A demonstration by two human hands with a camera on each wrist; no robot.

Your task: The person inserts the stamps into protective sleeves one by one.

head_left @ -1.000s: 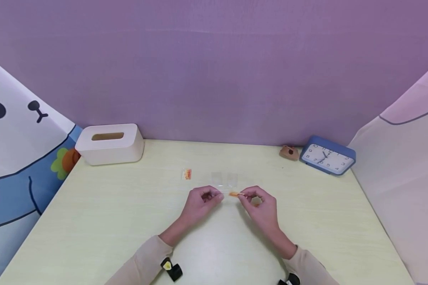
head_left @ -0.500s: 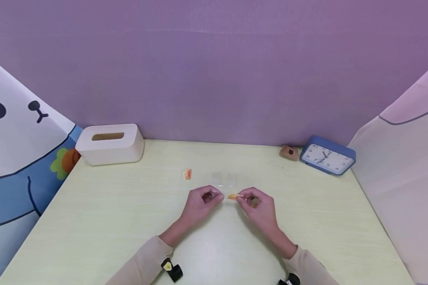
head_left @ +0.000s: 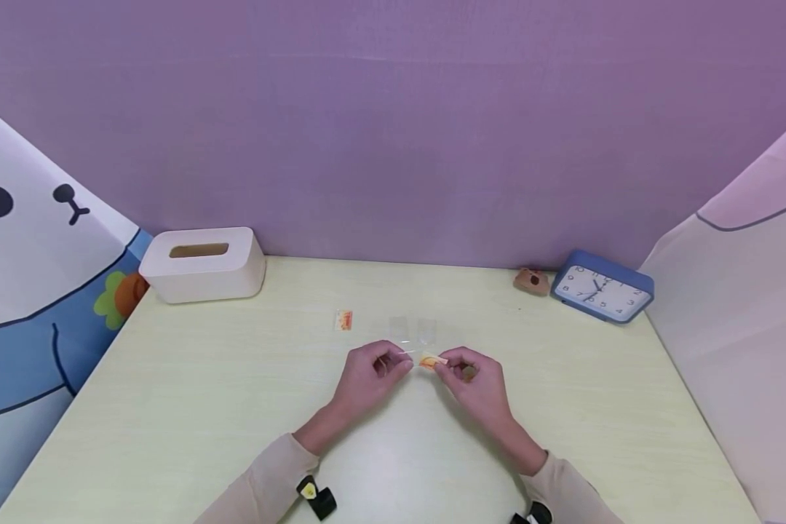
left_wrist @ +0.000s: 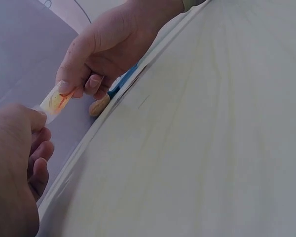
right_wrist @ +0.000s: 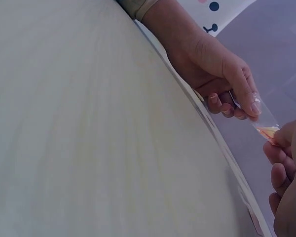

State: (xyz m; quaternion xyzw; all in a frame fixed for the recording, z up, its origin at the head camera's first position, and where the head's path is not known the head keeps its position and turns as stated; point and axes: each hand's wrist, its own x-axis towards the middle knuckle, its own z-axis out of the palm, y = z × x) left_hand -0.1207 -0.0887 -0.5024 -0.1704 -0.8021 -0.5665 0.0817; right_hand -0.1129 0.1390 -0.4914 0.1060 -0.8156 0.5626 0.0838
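Between the fingertips of my right hand is a small orange-and-white printed card, pinched at its right edge. My left hand pinches the end of a small clear plastic bag between thumb and forefinger. In the right wrist view the bag spans the gap between the hands, and the orange card sits at its right end. Whether the card is inside the bag or against it, I cannot tell. The left wrist view shows the card's yellow and orange print facing the camera.
A second small orange-and-white piece lies on the table behind my left hand. Two clear plastic squares lie behind the hands. Farther back stand a white tissue box, a brown animal-faced figure and a blue clock.
The orange card has turned so that more of its printed face shows, and it has shifted slightly down. The right hand has moved a little to the left; the left hand is nearly still.
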